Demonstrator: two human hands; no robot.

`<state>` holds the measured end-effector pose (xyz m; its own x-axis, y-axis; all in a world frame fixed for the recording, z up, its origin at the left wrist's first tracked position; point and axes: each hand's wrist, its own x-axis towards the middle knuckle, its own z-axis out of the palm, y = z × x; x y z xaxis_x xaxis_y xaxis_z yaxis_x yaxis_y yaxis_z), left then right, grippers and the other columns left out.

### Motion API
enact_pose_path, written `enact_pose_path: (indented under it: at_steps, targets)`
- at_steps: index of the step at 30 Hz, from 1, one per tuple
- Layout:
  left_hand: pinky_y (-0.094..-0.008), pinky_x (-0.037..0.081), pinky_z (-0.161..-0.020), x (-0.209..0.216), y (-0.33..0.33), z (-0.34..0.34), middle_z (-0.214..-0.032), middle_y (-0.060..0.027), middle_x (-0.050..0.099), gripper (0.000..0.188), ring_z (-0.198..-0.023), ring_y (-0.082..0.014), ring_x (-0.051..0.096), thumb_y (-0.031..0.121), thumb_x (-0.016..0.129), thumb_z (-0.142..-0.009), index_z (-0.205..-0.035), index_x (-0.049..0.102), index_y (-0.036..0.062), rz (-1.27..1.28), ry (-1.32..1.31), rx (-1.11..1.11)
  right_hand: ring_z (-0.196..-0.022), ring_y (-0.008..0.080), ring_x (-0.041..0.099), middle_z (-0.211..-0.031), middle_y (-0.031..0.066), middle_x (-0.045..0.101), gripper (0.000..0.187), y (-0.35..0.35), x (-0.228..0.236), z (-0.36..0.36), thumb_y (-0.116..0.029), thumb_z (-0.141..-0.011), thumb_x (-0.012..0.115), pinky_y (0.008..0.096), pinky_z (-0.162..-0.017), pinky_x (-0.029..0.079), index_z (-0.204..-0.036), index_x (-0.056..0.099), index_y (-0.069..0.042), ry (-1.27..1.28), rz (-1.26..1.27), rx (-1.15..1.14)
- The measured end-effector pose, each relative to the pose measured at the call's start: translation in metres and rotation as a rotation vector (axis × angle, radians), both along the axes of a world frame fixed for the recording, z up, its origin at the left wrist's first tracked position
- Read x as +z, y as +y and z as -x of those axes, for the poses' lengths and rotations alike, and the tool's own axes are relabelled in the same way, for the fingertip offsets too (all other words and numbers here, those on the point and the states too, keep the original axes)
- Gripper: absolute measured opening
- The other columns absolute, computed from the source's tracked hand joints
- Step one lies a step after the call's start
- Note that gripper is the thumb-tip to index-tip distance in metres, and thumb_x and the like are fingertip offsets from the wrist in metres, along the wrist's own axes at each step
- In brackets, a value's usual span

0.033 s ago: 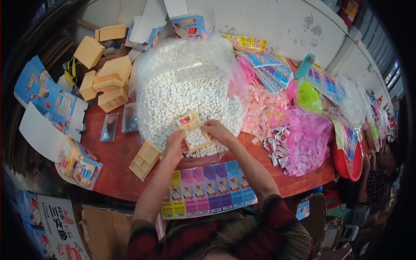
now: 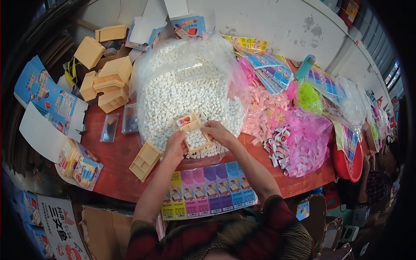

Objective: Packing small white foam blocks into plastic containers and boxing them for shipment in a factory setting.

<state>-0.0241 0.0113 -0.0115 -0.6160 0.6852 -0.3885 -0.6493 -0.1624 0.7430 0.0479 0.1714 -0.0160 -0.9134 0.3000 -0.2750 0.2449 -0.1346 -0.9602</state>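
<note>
Both my hands hold a small cream-coloured compartment tray point(image 2: 191, 126) over the near side of a big clear plastic bag. My left hand point(image 2: 175, 146) is closed on its left edge, and my right hand point(image 2: 216, 131) pinches its right edge. Small white cubes point(image 2: 196, 140) fill the tray's largest compartment. A small packet with a red picture point(image 2: 186, 120) lies in its far-left compartment. Loose white cubes point(image 2: 186, 86) are heaped in the open bag point(image 2: 147, 65). Beside my left forearm, another cream tray point(image 2: 145, 160) with bare compartments rests on the red table.
Cream trays point(image 2: 115, 71) are piled at the far left, near clear plastic lids point(image 2: 109, 127). A carton of filled packs point(image 2: 78, 162) stands left. Printed card sheets point(image 2: 208, 190) lie at the near edge. Pink packets point(image 2: 264, 117), a pink bag point(image 2: 305, 143) and a red basin point(image 2: 350, 162) are right.
</note>
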Motion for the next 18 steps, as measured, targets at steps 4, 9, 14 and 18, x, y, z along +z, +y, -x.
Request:
enact_pose_path:
  at_steps: [4, 9, 14, 18]
  targets:
    - [-0.0341, 0.043, -0.079, -0.002, 0.003, 0.001, -0.103, -0.0094, 0.051, 0.031, -0.091, -0.0202, 0.052, 0.011, 0.045, -0.08, -0.11, 0.041, 0.0017, -0.178, -0.05, 0.005, -0.043, 0.0039, 0.041, -0.054, -0.0026, 0.047, 0.014, -0.006, 0.017, 0.001, -0.019, -0.073, 0.054, 0.0178, -0.036, 0.031, -0.068, 0.053, -0.006, 0.017, 0.055, 0.107]
    - [-0.0335, 0.043, -0.081, 0.006, 0.0, 0.008, -0.104, -0.0088, 0.05, 0.032, -0.093, -0.0203, 0.052, 0.005, 0.045, -0.079, -0.11, 0.04, 0.0019, -0.196, -0.131, 0.01, -0.047, 0.0136, 0.049, -0.057, 0.0034, 0.053, 0.013, 0.039, 0.018, 0.037, -0.017, -0.073, 0.052, 0.0261, -0.042, 0.038, -0.069, 0.055, -0.005, 0.048, -0.491, 0.165]
    - [-0.0324, 0.043, -0.08, 0.017, -0.003, 0.008, -0.103, -0.0084, 0.051, 0.032, -0.092, -0.0195, 0.052, 0.002, 0.044, -0.078, -0.11, 0.04, 0.0025, -0.194, -0.14, 0.04, -0.068, 0.0258, 0.052, -0.068, 0.0099, 0.055, 0.01, 0.087, 0.027, 0.101, -0.007, -0.068, 0.046, 0.0359, -0.058, 0.04, -0.069, 0.056, -0.005, 0.256, -1.515, -0.132]
    - [-0.0325, 0.042, -0.081, 0.015, -0.007, 0.009, -0.103, -0.0086, 0.05, 0.033, -0.093, -0.019, 0.051, 0.002, 0.043, -0.079, -0.111, 0.04, 0.0024, -0.167, -0.154, 0.018, -0.079, 0.0232, 0.048, -0.075, 0.0091, 0.052, 0.009, 0.101, 0.007, 0.13, -0.007, -0.066, 0.046, 0.0367, -0.067, 0.035, -0.064, 0.054, -0.007, 0.098, -1.837, -0.124]
